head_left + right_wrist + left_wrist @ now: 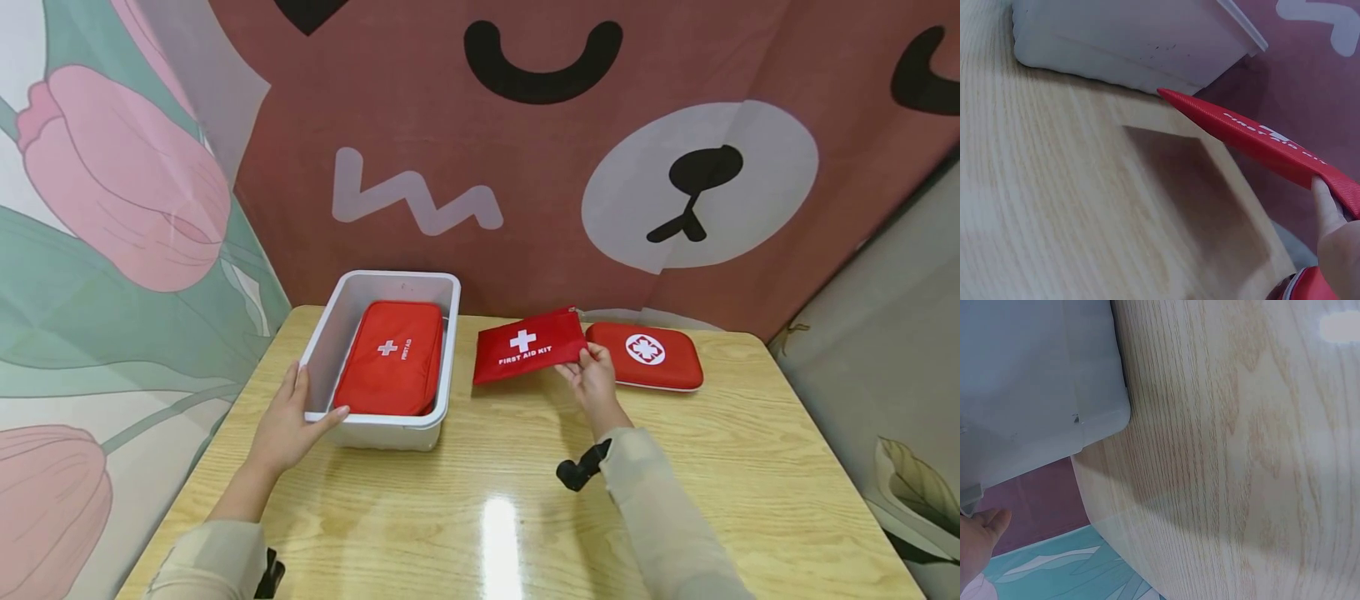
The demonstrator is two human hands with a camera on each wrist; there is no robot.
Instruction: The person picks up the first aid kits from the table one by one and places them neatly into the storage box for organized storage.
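A pale left sleeve (213,558) is lying closest to the camera, over the near left part of the wooden table (420,533). The left hand (281,429) is spreading at the near left corner of a light-grey bin (375,435), its thumb lying along the near rim and its fingers along the left side; it is touching the bin rather than clamping it. Inside, a larger red pouch (390,375) is lying face up.

To the right of the bin, a flat red first-aid-kit pouch (528,343) is hanging tilted above the table, casting a separate shadow in the right wrist view. The right hand (592,383) is pinching it at its near right corner, well apart from the left hand. The pouch is looking light, soft and thin, though it is staying fairly flat, so its contents may be stiffening it a little. Its woven cloth is probably giving decent grip, and nothing is suggesting fragility. A pinch midway along the short right edge would likely be steadying it better than the corner, which may be letting the far end droop. Farther right, a red case (645,358) with a white emblem is lying on the table.
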